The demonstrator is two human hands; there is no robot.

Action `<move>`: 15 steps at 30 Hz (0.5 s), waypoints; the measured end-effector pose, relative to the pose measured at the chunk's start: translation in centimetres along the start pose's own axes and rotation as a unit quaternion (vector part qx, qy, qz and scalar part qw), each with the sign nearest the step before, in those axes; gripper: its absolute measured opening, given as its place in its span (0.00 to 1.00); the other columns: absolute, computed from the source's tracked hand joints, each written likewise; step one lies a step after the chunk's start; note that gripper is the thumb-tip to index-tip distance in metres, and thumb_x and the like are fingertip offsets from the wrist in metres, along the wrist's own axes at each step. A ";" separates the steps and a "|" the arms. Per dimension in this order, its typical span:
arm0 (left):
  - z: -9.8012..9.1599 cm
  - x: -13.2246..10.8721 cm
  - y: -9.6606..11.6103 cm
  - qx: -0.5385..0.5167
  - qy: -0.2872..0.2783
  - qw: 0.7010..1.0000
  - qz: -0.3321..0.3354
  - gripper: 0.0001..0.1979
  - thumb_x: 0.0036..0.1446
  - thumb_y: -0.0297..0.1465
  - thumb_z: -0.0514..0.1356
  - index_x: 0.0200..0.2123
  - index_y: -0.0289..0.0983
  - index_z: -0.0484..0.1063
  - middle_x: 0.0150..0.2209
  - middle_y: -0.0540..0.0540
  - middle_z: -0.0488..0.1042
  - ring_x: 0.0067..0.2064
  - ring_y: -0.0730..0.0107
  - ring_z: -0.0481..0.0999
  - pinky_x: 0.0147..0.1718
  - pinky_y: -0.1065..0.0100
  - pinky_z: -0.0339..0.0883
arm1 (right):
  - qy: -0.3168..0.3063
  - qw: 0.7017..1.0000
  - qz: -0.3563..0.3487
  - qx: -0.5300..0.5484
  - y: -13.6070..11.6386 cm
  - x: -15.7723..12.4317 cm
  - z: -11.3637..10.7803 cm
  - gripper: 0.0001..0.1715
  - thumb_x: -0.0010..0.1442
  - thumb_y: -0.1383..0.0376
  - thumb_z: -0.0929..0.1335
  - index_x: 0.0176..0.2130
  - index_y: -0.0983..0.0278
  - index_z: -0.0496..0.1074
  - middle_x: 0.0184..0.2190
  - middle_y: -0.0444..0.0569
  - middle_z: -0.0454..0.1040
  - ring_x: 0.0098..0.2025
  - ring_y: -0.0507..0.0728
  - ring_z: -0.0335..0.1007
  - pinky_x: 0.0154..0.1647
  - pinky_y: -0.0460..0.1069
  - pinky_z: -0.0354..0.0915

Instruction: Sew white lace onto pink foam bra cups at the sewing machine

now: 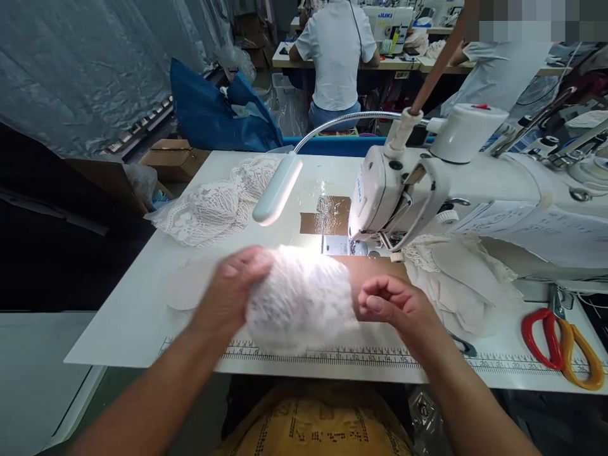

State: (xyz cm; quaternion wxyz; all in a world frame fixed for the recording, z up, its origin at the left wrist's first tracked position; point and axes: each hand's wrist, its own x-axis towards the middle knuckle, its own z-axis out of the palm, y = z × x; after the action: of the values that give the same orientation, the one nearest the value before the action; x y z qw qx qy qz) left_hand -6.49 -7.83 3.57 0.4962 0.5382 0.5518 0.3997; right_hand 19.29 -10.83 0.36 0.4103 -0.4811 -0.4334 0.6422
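Observation:
My left hand grips the left edge of a white lace piece, thumb on top. Slightly smeared by motion, the lace is held above the table in front of the sewing machine. At its right edge is my right hand, with the fingers curled in and the thumb close to the index finger. Whether anything is pinched there cannot be made out. A pale rounded pad lies on the table beyond my left wrist. The machine's needle area is just past the lace, partly hidden.
Lace cups are heaped at the back left, under a lamp. Right of the machine head lies a pile of pale fabric pieces. Scissors with red and yellow handles rest at the right. A printed ruler lines the front edge.

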 end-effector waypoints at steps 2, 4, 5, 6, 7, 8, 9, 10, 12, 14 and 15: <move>-1.6 1.3 0.9 0.111 0.155 0.976 0.100 0.09 0.57 0.36 0.59 0.28 0.37 0.68 0.21 0.54 0.64 0.23 0.76 0.64 0.23 0.73 0.60 | 0.047 0.996 -0.021 -0.076 -0.6 -0.5 -1.3 0.14 0.54 0.56 0.72 0.36 0.63 0.74 0.31 0.45 0.74 0.32 0.52 0.70 0.35 0.48 0.68; -1.3 2.9 1.2 0.269 0.187 0.921 0.212 0.11 0.57 0.34 0.59 0.24 0.36 0.68 0.20 0.53 0.62 0.23 0.75 0.61 0.24 0.72 0.57 | 0.072 0.982 -0.053 -0.169 -1.3 -0.7 -2.1 0.11 0.57 0.57 0.69 0.37 0.62 0.74 0.32 0.46 0.75 0.33 0.53 0.70 0.34 0.48 0.67; -0.3 3.7 1.0 0.355 0.153 0.884 0.262 0.13 0.58 0.33 0.58 0.22 0.36 0.67 0.20 0.52 0.61 0.24 0.74 0.61 0.24 0.71 0.56 | 0.077 0.971 -0.073 -0.215 -1.6 -0.6 -2.3 0.11 0.58 0.58 0.68 0.37 0.62 0.75 0.33 0.47 0.75 0.34 0.53 0.70 0.33 0.47 0.67; 1.2 4.4 0.6 0.421 0.098 0.848 0.307 0.14 0.60 0.31 0.55 0.22 0.36 0.67 0.20 0.51 0.62 0.24 0.73 0.62 0.24 0.70 0.56 | 0.073 0.958 -0.089 -0.261 -1.9 -0.4 -2.4 0.10 0.59 0.59 0.67 0.38 0.61 0.75 0.34 0.47 0.76 0.34 0.54 0.71 0.33 0.47 0.66; 3.0 5.0 0.0 0.492 0.043 0.804 0.330 0.14 0.60 0.28 0.53 0.22 0.35 0.67 0.22 0.48 0.65 0.26 0.71 0.63 0.25 0.69 0.57 | 0.067 0.944 -0.102 -0.307 -2.2 -0.1 -2.4 0.10 0.60 0.61 0.66 0.38 0.60 0.75 0.34 0.46 0.77 0.34 0.54 0.71 0.32 0.47 0.65; 4.9 5.4 -0.6 0.560 -0.012 0.762 0.324 0.13 0.59 0.24 0.52 0.23 0.35 0.69 0.23 0.46 0.68 0.28 0.68 0.65 0.26 0.68 0.58 | 0.061 0.928 -0.109 -0.351 -2.4 0.3 -2.3 0.10 0.60 0.62 0.65 0.39 0.59 0.75 0.35 0.45 0.77 0.34 0.54 0.71 0.32 0.47 0.65; 6.8 5.6 -1.2 0.612 -0.074 0.722 0.315 0.13 0.57 0.21 0.51 0.24 0.34 0.70 0.24 0.44 0.69 0.28 0.66 0.66 0.26 0.66 0.58 | 0.055 0.911 -0.113 -0.392 -2.5 0.8 -2.2 0.11 0.61 0.64 0.64 0.39 0.58 0.76 0.35 0.44 0.78 0.34 0.54 0.71 0.32 0.48 0.64; 8.5 5.6 -1.8 0.621 -0.106 0.708 0.317 0.12 0.55 0.18 0.51 0.24 0.34 0.70 0.23 0.43 0.69 0.27 0.65 0.66 0.25 0.65 0.57 | 0.050 0.896 -0.113 -0.427 -2.6 1.3 -2.1 0.12 0.61 0.65 0.63 0.39 0.58 0.76 0.35 0.44 0.78 0.35 0.54 0.71 0.33 0.48 0.64; 11.0 5.1 -2.6 0.630 -0.138 0.693 0.321 0.12 0.55 0.18 0.51 0.26 0.32 0.72 0.24 0.41 0.70 0.27 0.62 0.66 0.25 0.63 0.58 | 0.042 0.868 -0.119 -0.479 -2.2 2.3 -1.9 0.14 0.61 0.67 0.62 0.40 0.58 0.76 0.35 0.44 0.78 0.37 0.55 0.71 0.35 0.48 0.63; 11.8 4.3 -2.7 0.628 -0.153 0.690 0.326 0.12 0.59 0.21 0.51 0.28 0.31 0.73 0.24 0.39 0.69 0.28 0.60 0.67 0.25 0.61 0.59 | 0.030 0.845 -0.138 -0.516 -1.4 3.1 -1.6 0.16 0.62 0.69 0.60 0.39 0.60 0.76 0.36 0.46 0.77 0.38 0.56 0.71 0.36 0.48 0.62; 11.7 4.0 -2.5 0.627 -0.161 0.689 0.327 0.13 0.60 0.23 0.51 0.28 0.31 0.73 0.24 0.39 0.69 0.28 0.59 0.67 0.26 0.61 0.60 | 0.023 0.832 -0.148 -0.535 -0.9 3.4 -1.5 0.16 0.62 0.71 0.60 0.39 0.61 0.75 0.36 0.47 0.77 0.37 0.55 0.70 0.36 0.48 0.61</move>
State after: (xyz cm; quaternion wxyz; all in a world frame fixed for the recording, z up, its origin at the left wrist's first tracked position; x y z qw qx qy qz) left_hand 4.77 -5.23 -1.59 -0.0373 0.9266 0.3743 0.0048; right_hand 20.16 -7.07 0.11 0.1887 -0.5700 -0.7656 0.2311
